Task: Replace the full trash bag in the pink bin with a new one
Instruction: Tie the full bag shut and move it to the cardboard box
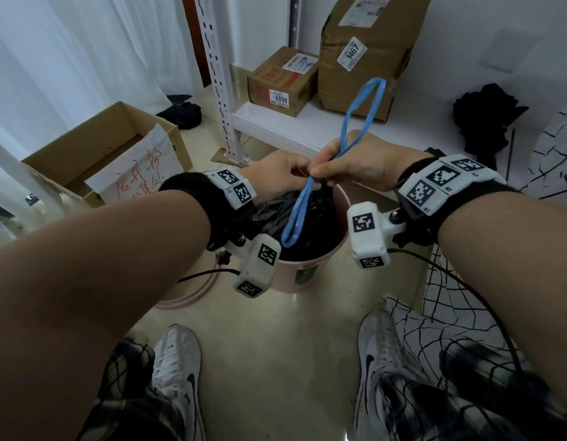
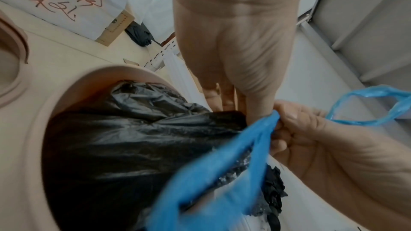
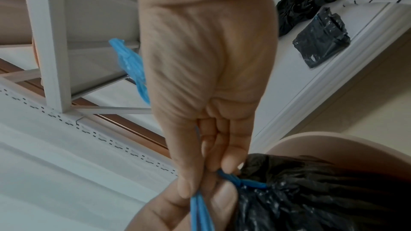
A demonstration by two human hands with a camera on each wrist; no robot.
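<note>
Bag: black bag [image 1: 310, 211] sits in the pink bin [image 1: 307, 265] on the floor, neck gathered.
Left hand [image 1: 275, 176]: pinching the blue drawstring [image 1: 358, 122] at the neck.
Right hand [image 1: 355, 167]: clamped on it too (one loop sticks up).

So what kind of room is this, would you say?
Probably a storeroom or parcel room: labelled cardboard boxes on a white metal shelf, an open carton on the floor, and a pink bin.
</note>
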